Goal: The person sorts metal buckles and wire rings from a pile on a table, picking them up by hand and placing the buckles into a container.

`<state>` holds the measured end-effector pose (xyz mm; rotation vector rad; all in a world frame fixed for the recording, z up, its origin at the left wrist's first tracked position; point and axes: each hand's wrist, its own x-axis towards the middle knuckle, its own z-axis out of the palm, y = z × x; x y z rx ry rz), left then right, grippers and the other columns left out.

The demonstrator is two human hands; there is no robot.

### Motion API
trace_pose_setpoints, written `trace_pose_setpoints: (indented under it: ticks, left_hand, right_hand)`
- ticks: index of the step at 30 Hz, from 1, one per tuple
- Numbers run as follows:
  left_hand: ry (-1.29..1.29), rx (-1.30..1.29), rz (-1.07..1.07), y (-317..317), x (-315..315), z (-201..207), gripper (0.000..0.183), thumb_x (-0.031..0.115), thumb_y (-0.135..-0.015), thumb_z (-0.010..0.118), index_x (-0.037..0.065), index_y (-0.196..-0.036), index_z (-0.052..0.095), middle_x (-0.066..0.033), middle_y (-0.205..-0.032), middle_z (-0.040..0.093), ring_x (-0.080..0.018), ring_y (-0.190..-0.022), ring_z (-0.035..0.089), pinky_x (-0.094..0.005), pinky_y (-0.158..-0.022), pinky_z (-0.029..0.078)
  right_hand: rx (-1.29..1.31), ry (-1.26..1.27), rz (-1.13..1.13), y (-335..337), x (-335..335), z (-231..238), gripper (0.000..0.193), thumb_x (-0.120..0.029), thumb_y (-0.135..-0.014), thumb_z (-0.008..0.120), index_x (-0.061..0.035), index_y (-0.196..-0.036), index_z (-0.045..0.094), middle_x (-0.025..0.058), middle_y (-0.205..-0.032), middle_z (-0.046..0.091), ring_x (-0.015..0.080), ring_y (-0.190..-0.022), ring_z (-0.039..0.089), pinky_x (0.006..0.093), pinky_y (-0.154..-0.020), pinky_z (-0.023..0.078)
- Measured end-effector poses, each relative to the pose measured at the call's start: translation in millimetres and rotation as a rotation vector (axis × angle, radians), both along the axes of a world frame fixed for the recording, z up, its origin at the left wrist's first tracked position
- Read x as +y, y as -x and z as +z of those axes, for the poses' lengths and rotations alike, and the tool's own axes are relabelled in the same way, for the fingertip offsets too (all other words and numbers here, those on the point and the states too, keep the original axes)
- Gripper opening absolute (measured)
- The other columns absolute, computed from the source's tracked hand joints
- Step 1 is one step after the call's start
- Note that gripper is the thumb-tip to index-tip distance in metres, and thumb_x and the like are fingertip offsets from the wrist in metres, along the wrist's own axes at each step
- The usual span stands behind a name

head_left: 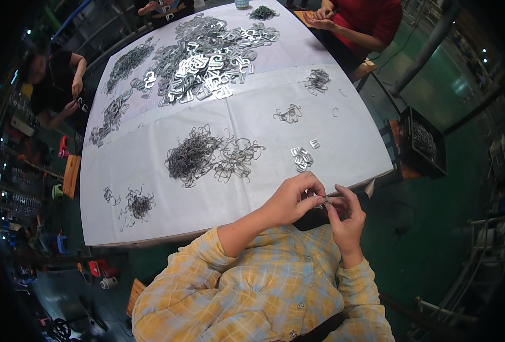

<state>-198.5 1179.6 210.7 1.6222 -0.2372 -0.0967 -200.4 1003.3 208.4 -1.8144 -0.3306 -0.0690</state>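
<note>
Just off the table's near right edge, my two hands meet fingertip to fingertip. My left hand (293,198) is closed in a pinch, and so is my right hand (347,221), both on a small metal piece (326,200). Fingers cover most of it, so its exact kind does not show. Beyond my left hand lies a small group of silver buckle-like metal pieces (301,158). To the left of them spreads a dark tangle of thin bent wire pieces (192,155). A smaller cluster of bent wires (288,114) rests farther back.
The white-covered table (144,122) carries a big heap of flat metal frames (207,68) at its far side. More wires (139,205) lie near left. Co-workers sit left (61,85), at the far edge, and right (372,25). A black bin of parts (438,162) stands right.
</note>
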Motion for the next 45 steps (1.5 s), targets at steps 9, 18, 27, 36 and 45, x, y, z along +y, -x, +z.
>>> trace_pose_setpoints:
  ticks: [9,18,27,36,45]
  left_hand:
    - [-0.069,-0.238,0.073,4,-17,-8,0.008,0.008,-0.080,0.063,0.006,-0.085,0.057,-0.0033,-0.084,0.051,-0.0152,-0.080,0.049,-0.0267,-0.069,0.040]
    - [0.143,-0.196,0.004,5,-21,-19,0.008,0.001,-0.082,0.058,0.002,-0.089,0.053,-0.0068,-0.090,0.056,-0.0162,-0.087,0.053,-0.0296,-0.081,0.043]
    - [0.099,-0.169,-0.048,20,-17,-18,0.010,-0.008,-0.084,0.051,0.000,-0.090,0.051,-0.0098,-0.093,0.056,-0.0163,-0.091,0.056,-0.0289,-0.082,0.046]
    - [0.042,-0.198,-0.077,27,-19,-16,0.009,-0.007,-0.084,0.051,-0.001,-0.091,0.051,-0.0099,-0.093,0.055,-0.0159,-0.087,0.056,-0.0279,-0.080,0.046]
    - [0.086,-0.160,-0.064,25,-21,-25,0.005,-0.005,-0.085,0.051,-0.001,-0.089,0.052,-0.0098,-0.091,0.057,-0.0155,-0.086,0.057,-0.0277,-0.078,0.046]
  right_hand:
    - [-0.076,0.085,0.011,2,-3,3,0.040,0.007,-0.076,0.062,-0.0007,-0.114,0.056,0.0113,-0.085,0.066,0.0162,-0.077,0.065,0.0270,-0.070,0.052]
    - [-0.067,0.032,0.086,-1,-7,8,0.041,0.005,-0.076,0.064,0.0001,-0.116,0.054,0.0115,-0.087,0.066,0.0150,-0.079,0.064,0.0267,-0.070,0.052]
    - [-0.117,0.231,-0.034,-63,-1,-45,0.032,-0.009,-0.076,0.067,-0.0023,-0.107,0.062,0.0102,-0.088,0.063,0.0221,-0.081,0.060,0.0330,-0.074,0.048]
    - [-0.366,0.683,0.059,-109,54,-77,0.033,-0.018,-0.073,0.070,-0.0043,-0.102,0.064,0.0114,-0.085,0.056,0.0295,-0.085,0.054,0.0401,-0.073,0.043]
    - [-0.299,0.590,-0.064,-116,37,-83,0.015,-0.010,-0.079,0.065,-0.0012,-0.090,0.066,0.0119,-0.079,0.062,0.0277,-0.072,0.063,0.0363,-0.065,0.050]
